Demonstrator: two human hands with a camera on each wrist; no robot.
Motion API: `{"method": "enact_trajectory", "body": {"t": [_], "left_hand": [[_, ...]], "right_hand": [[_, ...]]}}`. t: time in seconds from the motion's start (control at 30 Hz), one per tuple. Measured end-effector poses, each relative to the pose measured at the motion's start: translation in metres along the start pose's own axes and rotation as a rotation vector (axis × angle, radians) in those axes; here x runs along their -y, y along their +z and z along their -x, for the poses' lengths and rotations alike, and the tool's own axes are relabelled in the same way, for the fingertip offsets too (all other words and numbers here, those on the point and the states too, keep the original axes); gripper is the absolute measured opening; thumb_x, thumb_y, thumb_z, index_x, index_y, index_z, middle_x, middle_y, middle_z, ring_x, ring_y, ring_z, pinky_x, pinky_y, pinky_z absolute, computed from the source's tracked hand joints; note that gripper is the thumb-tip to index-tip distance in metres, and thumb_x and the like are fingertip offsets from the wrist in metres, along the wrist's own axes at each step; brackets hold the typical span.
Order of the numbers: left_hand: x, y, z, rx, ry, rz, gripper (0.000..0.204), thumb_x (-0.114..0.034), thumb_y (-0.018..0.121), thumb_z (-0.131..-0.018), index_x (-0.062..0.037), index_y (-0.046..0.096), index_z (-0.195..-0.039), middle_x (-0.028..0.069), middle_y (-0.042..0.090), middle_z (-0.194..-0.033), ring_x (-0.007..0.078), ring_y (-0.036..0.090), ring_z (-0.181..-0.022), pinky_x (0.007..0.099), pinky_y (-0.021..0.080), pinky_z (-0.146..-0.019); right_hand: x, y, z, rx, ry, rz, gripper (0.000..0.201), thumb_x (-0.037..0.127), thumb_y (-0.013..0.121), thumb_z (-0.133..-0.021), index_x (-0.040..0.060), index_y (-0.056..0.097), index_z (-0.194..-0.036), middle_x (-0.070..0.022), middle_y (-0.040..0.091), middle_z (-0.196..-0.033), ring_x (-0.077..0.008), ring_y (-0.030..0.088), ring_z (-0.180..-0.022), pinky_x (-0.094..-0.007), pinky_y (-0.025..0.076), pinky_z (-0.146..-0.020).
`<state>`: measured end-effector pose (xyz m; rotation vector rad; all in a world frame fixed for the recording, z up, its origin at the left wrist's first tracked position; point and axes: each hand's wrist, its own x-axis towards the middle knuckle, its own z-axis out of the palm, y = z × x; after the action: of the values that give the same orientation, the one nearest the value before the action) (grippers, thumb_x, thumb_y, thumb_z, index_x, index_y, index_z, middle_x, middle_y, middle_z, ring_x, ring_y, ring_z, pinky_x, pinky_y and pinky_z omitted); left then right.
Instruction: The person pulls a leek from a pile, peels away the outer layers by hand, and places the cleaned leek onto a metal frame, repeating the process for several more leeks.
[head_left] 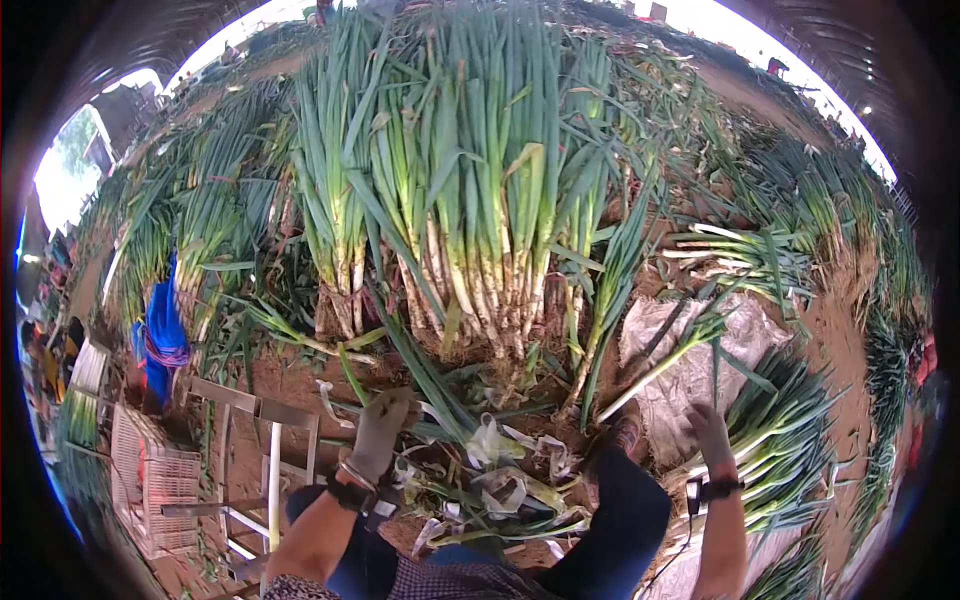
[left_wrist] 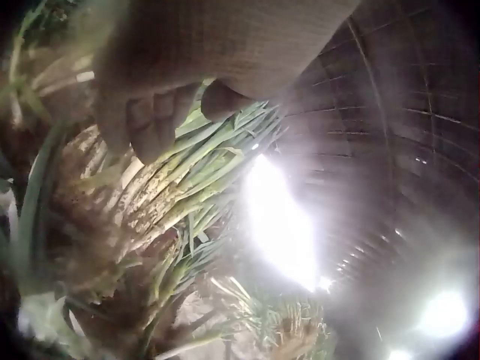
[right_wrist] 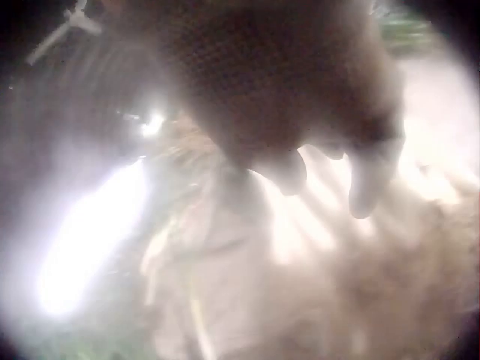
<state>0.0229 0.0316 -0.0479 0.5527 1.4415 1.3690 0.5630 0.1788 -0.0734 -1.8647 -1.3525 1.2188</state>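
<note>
Left hand, grey-gloved (head_left: 383,430): fingers curled; cannot tell whether grasping. Right hand, grey-gloved (head_left: 712,440): released, fingers loose, just beside green-and-white scallions (head_left: 780,425) lying across the right edge of a whitish woven sack (head_left: 668,412). Tall upright scallion bundle (head_left: 470,225) stands roots-down on brown soil (head_left: 845,345).

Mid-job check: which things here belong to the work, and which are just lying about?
Likely the work:
- upright onions
- onion pile by the right grip
- sack by that pile

Likely just lying about:
- crate
- metal frame
- plastic scraps
</note>
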Motion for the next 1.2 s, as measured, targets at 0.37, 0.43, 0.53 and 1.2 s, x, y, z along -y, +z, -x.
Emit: {"method": "enact_trajectory", "body": {"t": [0.37,0.43,0.53,1.2], "left_hand": [[-0.052,-0.029,0.033,0.081,-0.148,-0.034,0.031,-0.009,0.049,-0.095,0.0065,0.051,-0.121,0.0106,0.062,-0.103,0.0137,0.059,-0.094,0.0259,0.047,-0.083],[-0.054,-0.039,0.033,0.052,-0.176,-0.030,0.032,-0.009,0.047,-0.094,0.0074,0.050,-0.122,0.0110,0.062,-0.104,0.0144,0.058,-0.095,0.0265,0.046,-0.085],[-0.080,-0.044,0.035,0.130,-0.153,-0.056,0.032,-0.012,0.054,-0.092,0.0005,0.056,-0.122,0.0074,0.062,-0.102,0.0153,0.059,-0.090,0.0288,0.048,-0.078],[-0.075,-0.051,0.041,0.040,-0.221,0.013,0.032,-0.004,0.050,-0.095,0.0050,0.050,-0.126,0.0091,0.060,-0.110,0.0157,0.056,-0.102,0.0275,0.043,-0.091]], "right_hand": [[0.130,0.425,-0.124,0.395,-0.515,0.626,0.041,0.022,0.057,-0.088,0.0083,0.054,-0.126,-0.0143,0.057,-0.126,-0.0312,0.056,-0.111,-0.0393,0.046,-0.092],[0.131,0.458,-0.124,0.307,-0.466,0.535,0.043,0.020,0.058,-0.088,0.0084,0.051,-0.129,-0.0164,0.055,-0.128,-0.0340,0.054,-0.113,-0.0412,0.045,-0.092],[0.132,0.489,-0.129,0.201,-0.473,0.286,0.046,0.016,0.059,-0.087,0.0077,0.049,-0.131,-0.0185,0.055,-0.126,-0.0360,0.053,-0.114,-0.0420,0.045,-0.092],[0.161,0.584,-0.104,0.071,-0.392,0.087,0.053,0.024,0.060,-0.085,0.0107,0.043,-0.134,-0.0188,0.054,-0.128,-0.0339,0.054,-0.114,-0.0426,0.044,-0.095]]}}
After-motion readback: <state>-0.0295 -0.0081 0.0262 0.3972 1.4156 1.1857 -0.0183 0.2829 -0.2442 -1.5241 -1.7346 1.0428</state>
